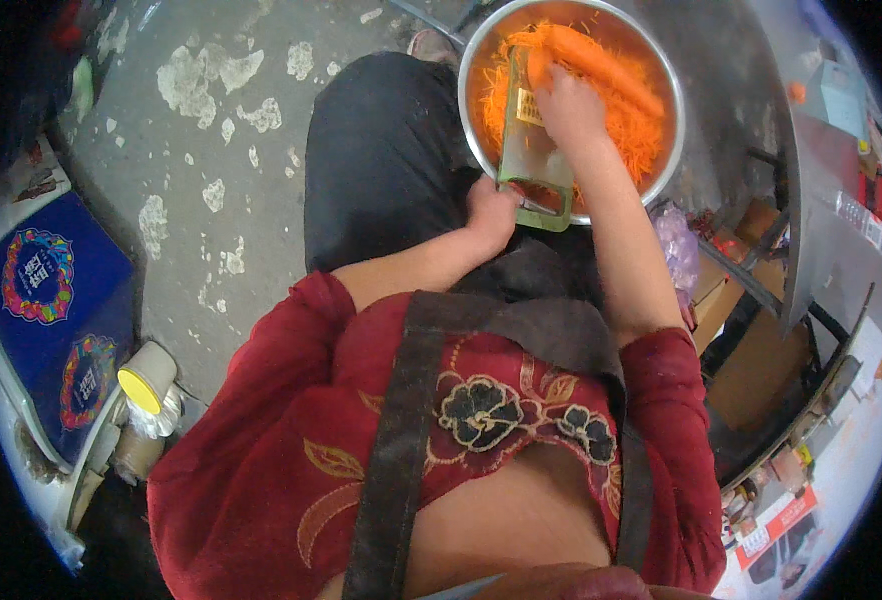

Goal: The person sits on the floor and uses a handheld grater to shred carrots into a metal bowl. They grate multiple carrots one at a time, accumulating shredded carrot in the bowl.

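Observation:
A steel bowl (676, 127) sits before my knees, heaped with shredded carrot (632, 154). A green-framed hand grater (534, 154) slants down into it, its lower end resting over the near rim. My left hand (492, 212) grips the grater's frame at that lower end. Over the small metal blade plate, my right hand (574, 109) holds a carrot (539, 66) against the grater; the fingers partly hide it. A larger peeled carrot (609, 71) lies on the shreds just beyond my right hand.
To the right are a metal-edged table (790, 187), a purple plastic bag (673, 244) and cardboard (763, 367) beneath the frame. Blue printed panels (58, 247) and a cup-shaped container with a yellow end (148, 375) stand at left. The concrete floor (185, 150) has pale worn patches.

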{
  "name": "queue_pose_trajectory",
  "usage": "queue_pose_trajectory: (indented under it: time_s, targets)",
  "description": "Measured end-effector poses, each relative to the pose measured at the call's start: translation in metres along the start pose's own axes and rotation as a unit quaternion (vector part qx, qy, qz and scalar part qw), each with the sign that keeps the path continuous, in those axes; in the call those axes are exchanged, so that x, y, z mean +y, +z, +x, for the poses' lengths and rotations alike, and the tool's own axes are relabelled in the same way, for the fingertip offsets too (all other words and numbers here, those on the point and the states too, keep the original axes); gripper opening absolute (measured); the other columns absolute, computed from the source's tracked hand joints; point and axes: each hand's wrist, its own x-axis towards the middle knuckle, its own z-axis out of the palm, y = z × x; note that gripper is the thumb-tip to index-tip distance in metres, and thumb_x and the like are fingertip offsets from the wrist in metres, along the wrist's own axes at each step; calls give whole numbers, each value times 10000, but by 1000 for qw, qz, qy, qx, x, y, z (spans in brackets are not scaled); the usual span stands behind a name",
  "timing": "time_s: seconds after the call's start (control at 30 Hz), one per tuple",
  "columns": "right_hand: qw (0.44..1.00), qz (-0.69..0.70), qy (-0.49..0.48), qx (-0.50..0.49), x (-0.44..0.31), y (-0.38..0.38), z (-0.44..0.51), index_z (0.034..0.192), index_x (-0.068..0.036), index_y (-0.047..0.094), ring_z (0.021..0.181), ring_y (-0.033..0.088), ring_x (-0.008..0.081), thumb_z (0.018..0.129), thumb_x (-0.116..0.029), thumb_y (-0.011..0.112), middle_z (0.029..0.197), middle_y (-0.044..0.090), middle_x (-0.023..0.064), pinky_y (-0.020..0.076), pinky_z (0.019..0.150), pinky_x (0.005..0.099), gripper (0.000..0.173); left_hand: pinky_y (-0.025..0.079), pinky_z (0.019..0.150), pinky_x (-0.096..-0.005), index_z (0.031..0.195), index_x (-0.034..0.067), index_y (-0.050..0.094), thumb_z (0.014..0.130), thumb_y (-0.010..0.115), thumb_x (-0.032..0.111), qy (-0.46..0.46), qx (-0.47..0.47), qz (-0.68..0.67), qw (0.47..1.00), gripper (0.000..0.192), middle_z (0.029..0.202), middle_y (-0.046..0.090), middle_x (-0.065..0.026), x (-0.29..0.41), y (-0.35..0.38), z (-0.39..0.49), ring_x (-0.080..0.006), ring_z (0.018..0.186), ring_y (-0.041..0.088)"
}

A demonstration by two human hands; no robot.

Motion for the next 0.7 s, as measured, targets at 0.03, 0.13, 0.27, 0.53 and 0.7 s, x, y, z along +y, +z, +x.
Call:
queue_pose_trajectory:
  time_s: [0.03,0.13,0.27,0.53,0.7]
  targets:
    - [1000,-13,-4,-13,1,-2,-8,1024,-85,486,741,543,345,747,-231,476,782,564,203,436,666,425,313,398,665,-317,824,-36,512,617,492,18,-10,-4,21,1000,215,762,560,-137,1,0,0,-240,734,529]
    - [999,8,-5,-42,5,-13,-73,1037,-103,479,718,547,348,747,-250,485,757,563,207,436,641,435,325,397,671,-316,827,-43,508,617,490,14,-40,-9,38,998,218,769,556,-132,0,0,-1,-232,736,524]
    - [1000,5,-6,-24,7,-4,-81,1036,-107,484,708,548,349,748,-259,485,757,562,211,436,631,435,325,396,669,-317,832,-52,501,615,490,15,-67,8,2,998,228,774,554,-126,1,0,2,-219,744,521]
    - [999,35,20,-24,31,23,-23,1060,-91,478,799,536,334,754,-261,470,824,564,191,423,692,421,350,398,669,-318,834,-49,508,615,491,23,-38,9,16,999,231,774,559,-146,7,-1,-3,-225,738,530]
    - [998,19,-14,-59,21,0,-98,1068,-92,473,793,538,335,752,-269,472,831,564,189,422,701,422,363,400,672,-326,833,-50,513,609,501,32,-25,6,61,998,239,763,560,-171,6,-3,-1,-248,727,538]
